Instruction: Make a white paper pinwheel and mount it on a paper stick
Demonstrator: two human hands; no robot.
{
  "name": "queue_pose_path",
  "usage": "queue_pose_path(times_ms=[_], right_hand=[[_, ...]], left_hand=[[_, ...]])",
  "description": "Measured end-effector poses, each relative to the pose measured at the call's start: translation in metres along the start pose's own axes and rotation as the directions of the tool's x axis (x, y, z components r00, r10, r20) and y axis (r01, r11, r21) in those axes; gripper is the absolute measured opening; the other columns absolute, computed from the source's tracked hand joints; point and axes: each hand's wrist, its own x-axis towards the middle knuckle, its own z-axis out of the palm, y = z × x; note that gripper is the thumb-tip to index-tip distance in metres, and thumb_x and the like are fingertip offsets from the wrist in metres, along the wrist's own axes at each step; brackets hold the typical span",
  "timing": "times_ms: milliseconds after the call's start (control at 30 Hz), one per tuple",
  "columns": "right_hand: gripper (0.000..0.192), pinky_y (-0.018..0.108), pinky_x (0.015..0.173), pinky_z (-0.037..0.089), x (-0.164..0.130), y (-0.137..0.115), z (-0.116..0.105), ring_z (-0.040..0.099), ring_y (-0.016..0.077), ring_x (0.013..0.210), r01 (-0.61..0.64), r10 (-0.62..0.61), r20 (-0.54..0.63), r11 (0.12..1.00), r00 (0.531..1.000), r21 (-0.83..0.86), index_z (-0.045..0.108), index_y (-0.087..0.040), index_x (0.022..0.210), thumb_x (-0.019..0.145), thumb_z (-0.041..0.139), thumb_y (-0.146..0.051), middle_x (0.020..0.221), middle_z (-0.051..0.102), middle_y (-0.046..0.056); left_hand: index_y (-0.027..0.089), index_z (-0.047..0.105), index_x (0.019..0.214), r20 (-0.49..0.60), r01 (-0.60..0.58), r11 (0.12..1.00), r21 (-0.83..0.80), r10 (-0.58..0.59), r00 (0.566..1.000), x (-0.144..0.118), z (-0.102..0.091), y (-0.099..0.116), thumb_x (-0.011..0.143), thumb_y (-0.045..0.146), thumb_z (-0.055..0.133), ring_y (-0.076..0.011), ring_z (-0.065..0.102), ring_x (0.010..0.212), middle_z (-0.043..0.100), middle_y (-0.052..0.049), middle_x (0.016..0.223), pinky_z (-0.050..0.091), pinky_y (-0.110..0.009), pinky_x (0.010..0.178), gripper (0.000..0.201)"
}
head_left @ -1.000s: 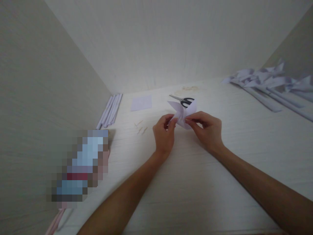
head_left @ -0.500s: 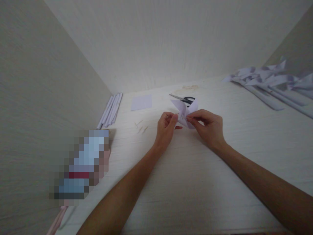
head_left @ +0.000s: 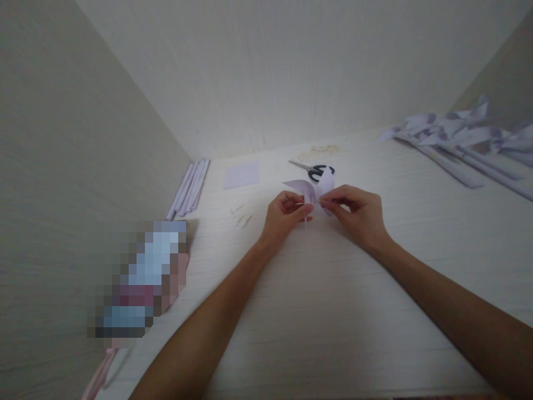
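A white paper pinwheel (head_left: pixel 326 183) is held between my two hands, its curved blades standing up and out to the left. My left hand (head_left: pixel 281 221) is closed on its left side, thumb and fingers pressed together there. From the right, my right hand (head_left: pixel 358 215) pinches near the pinwheel's centre; whether a small pin or stick is between those fingertips I cannot tell. Black-handled scissors (head_left: pixel 320 170) lie just behind the pinwheel. Several small thin sticks (head_left: pixel 245 220) are on the table to the left of my left hand.
A square paper sheet (head_left: pixel 241 175) lies back left, beside several rolled paper tubes (head_left: pixel 192 186) along the left wall. Finished-looking pinwheels on paper sticks (head_left: pixel 462 136) are heaped at the right. More small sticks (head_left: pixel 325 150) lie at the back. A blurred-out object (head_left: pixel 145 272) stands left.
The pinwheel has turned between my hands, so one blade now points left and another is seen edge-on. My left hand's thumb has shifted slightly right, nearer the centre.
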Motion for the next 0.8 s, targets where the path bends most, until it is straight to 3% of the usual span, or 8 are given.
queue_pose_path(times_ms=[233,467,800], right_hand=[[0.004,0.027,0.06,0.049,0.0003,0.0006,-0.0007,0.058,0.0132,0.062,-0.009,0.009,-0.001,1.0,1.0,-0.024,0.063,-0.019,0.068,0.066,0.061,-0.017,0.068,0.063,0.001],[0.002,0.029,0.061,0.05,0.0011,-0.0001,-0.0011,0.059,0.0149,0.063,-0.023,0.024,0.007,0.999,1.0,-0.021,0.063,-0.021,0.066,0.065,0.062,-0.02,0.068,0.064,0.001],[0.003,0.028,0.061,0.05,0.0015,-0.0012,-0.0014,0.059,0.0138,0.062,-0.03,0.031,0.018,0.998,0.999,-0.058,0.063,-0.019,0.067,0.066,0.061,-0.018,0.067,0.064,0.001]], left_hand=[[0.015,0.044,0.067,-0.03,-0.03,1.0,-0.005,0.03,0.999,-0.0003,0.0006,-0.0004,0.053,0.017,0.067,-0.0042,0.053,0.055,0.055,0.006,0.063,0.051,-0.021,0.054,0.027],[0.016,0.042,0.069,-0.09,-0.053,0.988,0.143,0.067,0.994,-0.0011,0.0033,-0.0011,0.058,0.022,0.064,-0.0056,0.055,0.054,0.059,0.004,0.062,0.051,-0.022,0.054,0.025],[0.019,0.044,0.094,-0.026,-0.164,0.944,0.285,0.178,0.984,-0.0062,0.0042,-0.0057,0.067,0.025,0.058,-0.0088,0.059,0.062,0.064,0.0,0.076,0.053,-0.024,0.061,0.03]])
